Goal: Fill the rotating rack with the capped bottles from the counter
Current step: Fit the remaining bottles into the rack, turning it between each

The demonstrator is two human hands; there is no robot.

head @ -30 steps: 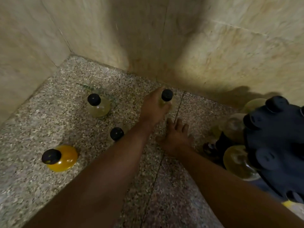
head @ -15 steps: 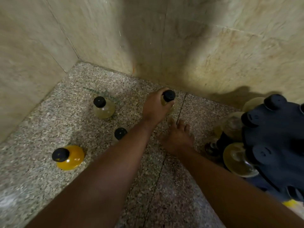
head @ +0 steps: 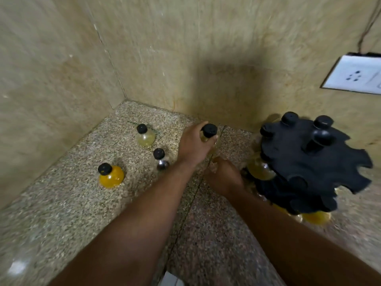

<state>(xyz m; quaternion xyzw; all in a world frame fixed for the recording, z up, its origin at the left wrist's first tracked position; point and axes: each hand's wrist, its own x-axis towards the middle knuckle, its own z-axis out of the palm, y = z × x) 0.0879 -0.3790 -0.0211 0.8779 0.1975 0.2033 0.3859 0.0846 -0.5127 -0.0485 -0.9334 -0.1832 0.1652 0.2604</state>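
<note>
My left hand (head: 193, 146) grips a black-capped bottle (head: 208, 132) by its neck, at the middle of the granite counter (head: 61, 203). Just below it my right hand (head: 223, 176) rests near the counter, its fingers curled toward the rack; I cannot tell whether it holds anything. The black rotating rack (head: 313, 162) stands at the right, with several capped bottles hanging in its slots. Three more capped bottles stand on the counter: an orange one (head: 111, 176), a pale one (head: 145, 136) and a small clear one (head: 160, 159).
Beige stone walls close the corner at the left and back. A white wall socket (head: 354, 76) with a cable sits at the upper right, above the rack.
The view has pulled back and tilted up, so the whole rack and the socket show. My left hand keeps its grip on the bottle; my right hand has curled and moved slightly toward the rack.
</note>
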